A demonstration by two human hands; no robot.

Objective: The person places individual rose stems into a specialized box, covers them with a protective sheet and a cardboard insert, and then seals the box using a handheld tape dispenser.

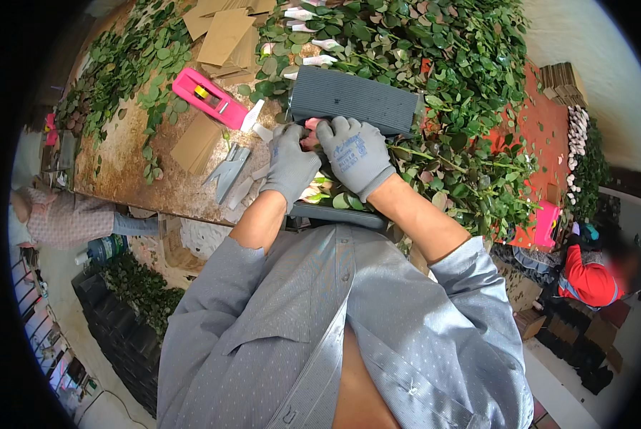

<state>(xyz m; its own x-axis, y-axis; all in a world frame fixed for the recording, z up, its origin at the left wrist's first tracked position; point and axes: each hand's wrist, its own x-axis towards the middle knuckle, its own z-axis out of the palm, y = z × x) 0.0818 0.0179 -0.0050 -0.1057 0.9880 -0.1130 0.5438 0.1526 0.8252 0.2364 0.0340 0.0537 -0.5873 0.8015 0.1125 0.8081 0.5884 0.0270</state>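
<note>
Both hands wear grey work gloves and meet over pink rose heads point(310, 134) in front of me. My left hand point(292, 163) has its fingers curled at the left of the blooms. My right hand point(355, 153) bends its fingertips onto them from the right. What each hand grips is partly hidden by the gloves. Just beyond lies a dark grey corrugated cardboard piece point(352, 102). Paler rose heads point(315, 191) show below, between my wrists. A grey metal stapler point(231, 169) and a pink tape dispenser point(211, 99) lie to the left.
Leafy rose stems point(460, 53) cover the table's far and right parts. Cardboard sheets point(226, 37) are stacked at the back; another brown piece point(196, 143) lies left. Netted white rose buds point(320, 60) line the back. A co-worker in red point(591, 276) is at right, another person point(65, 217) at left.
</note>
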